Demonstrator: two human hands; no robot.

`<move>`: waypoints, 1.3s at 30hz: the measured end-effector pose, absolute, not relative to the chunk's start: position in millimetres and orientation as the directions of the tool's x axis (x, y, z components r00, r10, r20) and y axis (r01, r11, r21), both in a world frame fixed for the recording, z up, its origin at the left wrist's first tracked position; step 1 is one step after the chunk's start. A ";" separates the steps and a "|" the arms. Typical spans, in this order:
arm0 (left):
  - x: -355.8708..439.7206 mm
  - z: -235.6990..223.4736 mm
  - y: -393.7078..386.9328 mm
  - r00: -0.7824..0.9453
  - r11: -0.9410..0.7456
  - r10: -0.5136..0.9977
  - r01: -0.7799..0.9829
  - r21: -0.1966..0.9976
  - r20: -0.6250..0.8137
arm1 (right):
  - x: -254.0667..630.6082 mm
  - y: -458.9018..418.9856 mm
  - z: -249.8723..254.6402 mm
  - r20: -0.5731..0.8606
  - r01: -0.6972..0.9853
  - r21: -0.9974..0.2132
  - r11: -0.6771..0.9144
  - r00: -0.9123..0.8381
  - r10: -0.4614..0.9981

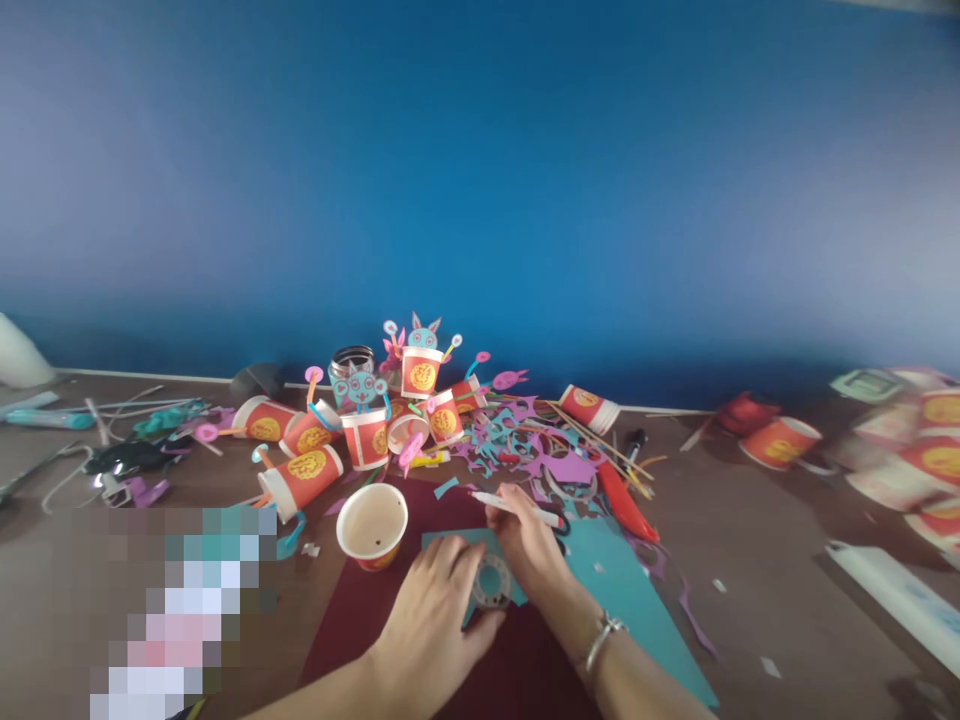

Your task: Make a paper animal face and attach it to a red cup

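My left hand lies on a small piece of light-blue paper. Its thumb and fingers close around the near-left side of a round, greyish ring that looks like a tape roll; blue paper shows through its hole. Just to the right, my right hand grips a white marker with a red end, tilted and with its other end pointing left, away from the paper. Left of my hands stands a paper cup, upright with its mouth facing me. A dark red sheet is underneath.
A larger light-blue sheet lies right of my wrist. Decorated red cups crowd the back, beside purple and blue paper scraps. A red tool handle lies at right, near stacked cups. A blue wall rises behind.
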State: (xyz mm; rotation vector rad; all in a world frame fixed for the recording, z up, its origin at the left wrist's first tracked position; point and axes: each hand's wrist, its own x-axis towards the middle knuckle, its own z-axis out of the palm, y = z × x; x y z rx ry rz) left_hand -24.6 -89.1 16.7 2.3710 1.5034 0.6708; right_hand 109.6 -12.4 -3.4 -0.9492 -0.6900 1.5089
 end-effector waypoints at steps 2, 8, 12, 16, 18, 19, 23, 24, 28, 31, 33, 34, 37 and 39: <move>-18.0 21.0 -83.6 0.350 -0.404 0.915 0.795 0.453 0.202 | 110.2 -11.2 -4.3 -0.192 -0.517 -0.840 -0.164 0.000 0.981; -6.1 22.9 -73.5 0.308 -0.360 0.933 0.800 0.480 0.186 | 121.0 -8.2 2.0 -0.070 -0.482 -0.876 -0.020 0.086 0.994; -7.4 12.0 -73.0 0.303 -0.392 0.919 0.768 0.506 0.252 | 127.1 -9.0 7.6 -0.049 -0.448 -0.894 -0.006 0.085 0.995; -11.0 6.9 -74.3 0.299 -0.404 0.913 0.755 0.516 0.278 | 129.1 -9.3 7.9 -0.067 -0.443 -0.896 -0.034 0.058 0.996; -12.6 6.6 -74.3 0.298 -0.397 0.917 0.756 0.521 0.265 | 129.5 -9.7 7.1 -0.062 -0.441 -0.896 -0.045 0.023 0.998; -13.3 6.6 -74.1 0.301 -0.395 0.918 0.755 0.524 0.258 | 129.5 -10.1 6.9 -0.057 -0.434 -0.900 -0.048 0.007 0.998; -14.6 6.1 -73.3 0.309 -0.391 0.920 0.749 0.534 0.241 | 128.7 -12.2 9.1 -0.034 -0.383 -0.923 -0.043 -0.029 0.999; -14.7 6.2 -73.2 0.310 -0.391 0.921 0.748 0.537 0.238 | 128.4 -12.7 10.2 -0.025 -0.374 -0.927 -0.033 -0.028 0.999; -14.9 8.2 -73.4 0.318 -0.379 0.925 0.736 0.561 0.208 | 130.0 -13.0 13.9 -0.025 -0.351 -0.936 -0.031 -0.021 0.999; -15.6 7.8 -73.6 0.313 -0.372 0.928 0.727 0.577 0.203 | 136.2 -11.4 18.4 -0.044 -0.339 -0.939 -0.059 -0.052 0.998; -16.2 5.4 -73.5 0.307 -0.377 0.926 0.718 0.584 0.220 | 142.3 -10.5 25.2 -0.048 -0.293 -0.954 -0.068 -0.077 0.996; -16.5 3.9 -73.3 0.305 -0.383 0.924 0.712 0.588 0.232 | 145.6 -10.5 29.8 -0.055 -0.250 -0.966 -0.073 -0.079 0.995; -17.1 0.7 -73.2 0.292 -0.391 0.920 0.694 0.604 0.260 | 155.3 -13.6 44.6 -0.117 -0.055 -0.991 -0.122 -0.077 0.990; -17.0 0.9 -73.3 0.282 -0.384 0.923 0.689 0.614 0.261 | 161.0 -19.2 51.0 -0.144 0.097 -0.986 -0.135 -0.090 0.985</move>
